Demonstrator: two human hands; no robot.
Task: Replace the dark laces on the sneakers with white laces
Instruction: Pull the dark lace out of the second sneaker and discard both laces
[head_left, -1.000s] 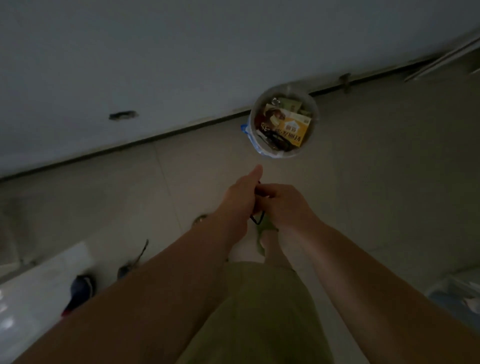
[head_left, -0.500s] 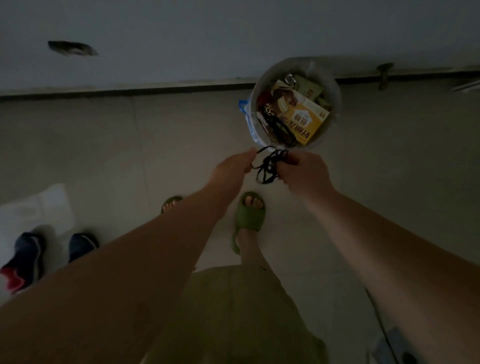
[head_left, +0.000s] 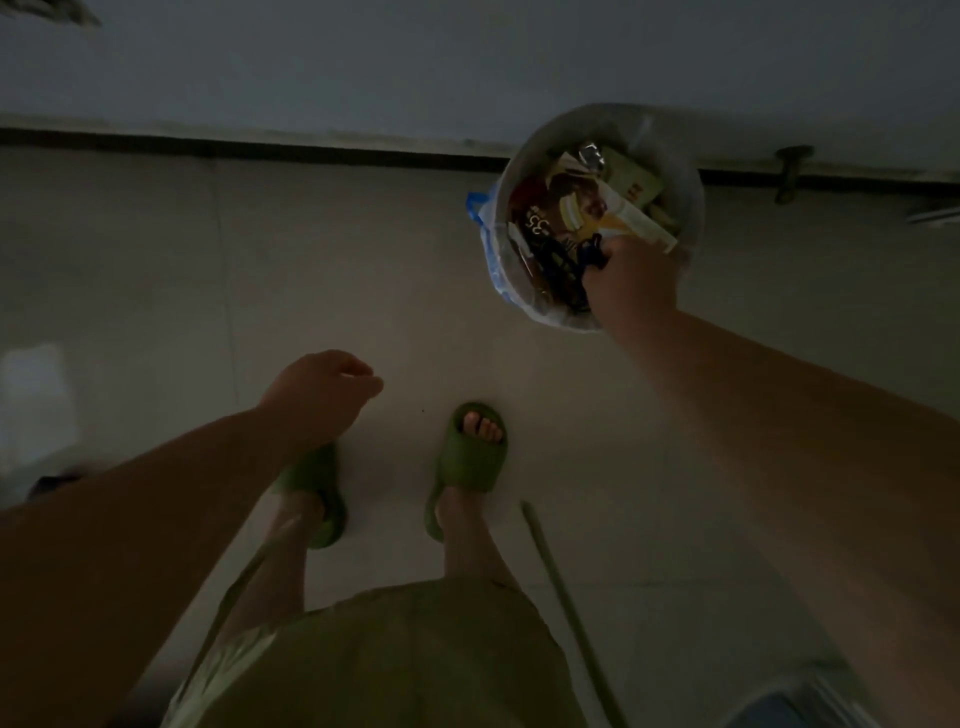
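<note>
The left hand (head_left: 322, 397) has let go and dropped back, fingers loosely curled, empty; the right hand (head_left: 631, 275) now grips the dark laces (head_left: 592, 254) over the bin (head_left: 691, 171). Bare tiled floor (head_left: 260, 260) lies left; green slippers (head_left: 470, 452) stand centre, the bin against the wall (head_left: 467, 62).

One lined bin (head_left: 691, 171), two green slippers (head_left: 470, 457), one dark lace bundle (head_left: 592, 254), two hands (head_left: 631, 280)
</note>
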